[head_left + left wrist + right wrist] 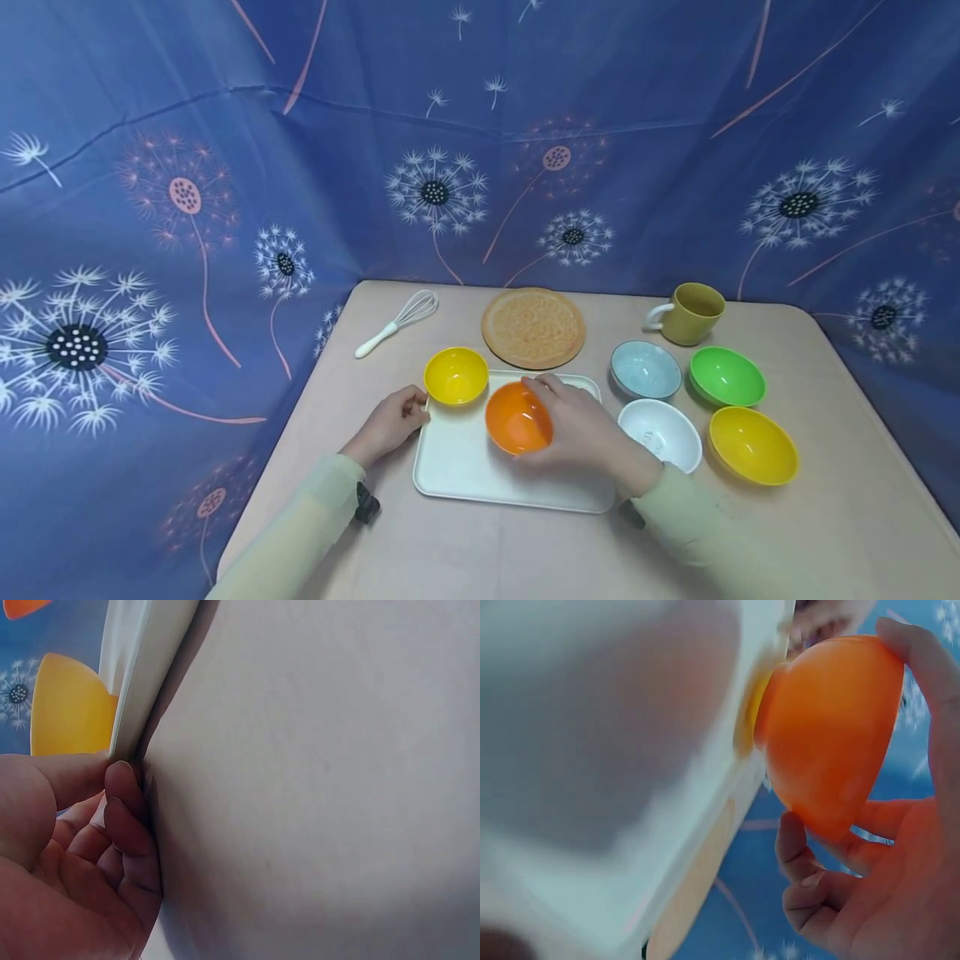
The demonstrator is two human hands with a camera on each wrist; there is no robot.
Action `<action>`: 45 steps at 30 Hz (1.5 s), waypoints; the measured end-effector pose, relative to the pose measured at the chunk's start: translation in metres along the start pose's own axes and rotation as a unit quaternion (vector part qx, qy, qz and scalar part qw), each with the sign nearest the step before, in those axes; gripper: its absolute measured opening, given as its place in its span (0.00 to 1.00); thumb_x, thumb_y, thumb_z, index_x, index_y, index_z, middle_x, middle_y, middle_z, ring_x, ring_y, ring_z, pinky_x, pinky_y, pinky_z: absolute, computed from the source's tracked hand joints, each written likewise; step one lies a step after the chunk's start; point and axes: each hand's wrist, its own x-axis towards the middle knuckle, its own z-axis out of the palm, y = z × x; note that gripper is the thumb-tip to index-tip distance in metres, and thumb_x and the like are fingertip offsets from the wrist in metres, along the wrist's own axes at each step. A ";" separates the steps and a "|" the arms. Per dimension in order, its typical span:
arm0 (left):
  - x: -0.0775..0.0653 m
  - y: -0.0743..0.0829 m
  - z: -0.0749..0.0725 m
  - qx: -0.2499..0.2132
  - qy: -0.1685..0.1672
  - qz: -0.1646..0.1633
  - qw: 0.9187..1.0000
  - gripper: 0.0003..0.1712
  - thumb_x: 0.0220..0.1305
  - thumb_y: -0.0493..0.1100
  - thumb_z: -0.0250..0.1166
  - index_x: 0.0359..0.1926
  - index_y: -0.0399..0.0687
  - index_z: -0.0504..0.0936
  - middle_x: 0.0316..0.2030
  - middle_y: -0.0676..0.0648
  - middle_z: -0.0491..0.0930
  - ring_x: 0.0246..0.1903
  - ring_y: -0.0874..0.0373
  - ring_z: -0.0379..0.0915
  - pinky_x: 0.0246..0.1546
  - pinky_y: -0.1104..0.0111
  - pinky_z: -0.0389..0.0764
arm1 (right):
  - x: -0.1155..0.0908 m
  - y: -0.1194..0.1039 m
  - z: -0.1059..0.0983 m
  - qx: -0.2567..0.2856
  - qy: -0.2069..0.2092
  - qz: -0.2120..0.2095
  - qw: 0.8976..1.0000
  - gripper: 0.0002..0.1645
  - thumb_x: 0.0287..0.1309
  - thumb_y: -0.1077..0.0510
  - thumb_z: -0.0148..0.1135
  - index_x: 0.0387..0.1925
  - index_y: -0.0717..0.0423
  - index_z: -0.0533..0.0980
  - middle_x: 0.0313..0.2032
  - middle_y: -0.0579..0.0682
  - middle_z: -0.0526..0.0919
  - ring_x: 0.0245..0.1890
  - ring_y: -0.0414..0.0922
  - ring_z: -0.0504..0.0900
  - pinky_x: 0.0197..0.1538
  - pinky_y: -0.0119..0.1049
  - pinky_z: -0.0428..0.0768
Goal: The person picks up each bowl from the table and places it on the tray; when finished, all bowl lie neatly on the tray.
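An orange bowl (517,419) is held over the white tray (480,479) by my right hand (583,427), thumb on one side and fingers on the other. In the right wrist view the bowl (829,727) hangs close over the tray with its base toward it. At the tray's left edge, my left hand (390,422) pinches the rim between thumb and fingertips, as the left wrist view shows at the tray edge (150,671). A small yellow bowl (456,377) sits on the tray's back left corner, just beyond the left hand.
To the right stand a light blue bowl (646,370), a green bowl (727,377), a white bowl (663,435) and a larger yellow bowl (752,446). A mustard mug (693,315) is behind them. A round board (533,327) and a white whisk (397,323) lie at the back.
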 end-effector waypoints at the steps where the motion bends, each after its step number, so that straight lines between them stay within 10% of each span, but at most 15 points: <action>1: 0.001 0.000 0.000 0.000 0.000 -0.001 1.000 0.10 0.73 0.40 0.67 0.52 0.51 0.80 0.29 0.49 0.76 0.27 0.55 0.71 0.28 0.68 0.70 | 0.001 -0.005 0.005 0.001 -0.009 -0.002 1.000 0.67 0.37 0.26 0.79 0.77 0.47 0.66 0.67 0.45 0.72 0.60 0.50 0.75 0.66 0.53 0.71; 15: 0.001 0.003 0.001 -0.003 -0.013 0.008 1.000 0.10 0.73 0.40 0.66 0.52 0.50 0.80 0.29 0.48 0.76 0.27 0.55 0.72 0.26 0.69 0.71 | 0.010 -0.049 0.061 0.016 -0.039 -0.066 0.997 0.68 0.39 0.20 0.74 0.76 0.51 0.65 0.67 0.44 0.71 0.55 0.44 0.74 0.59 0.46 0.73; 45: 0.000 0.000 -0.001 0.004 -0.009 0.003 1.000 0.11 0.73 0.40 0.66 0.53 0.50 0.79 0.32 0.48 0.76 0.31 0.53 0.72 0.38 0.64 0.74 | 0.024 -0.085 0.088 0.006 -0.035 -0.120 0.992 0.73 0.41 0.17 0.72 0.80 0.52 0.60 0.70 0.52 0.68 0.59 0.48 0.74 0.62 0.47 0.73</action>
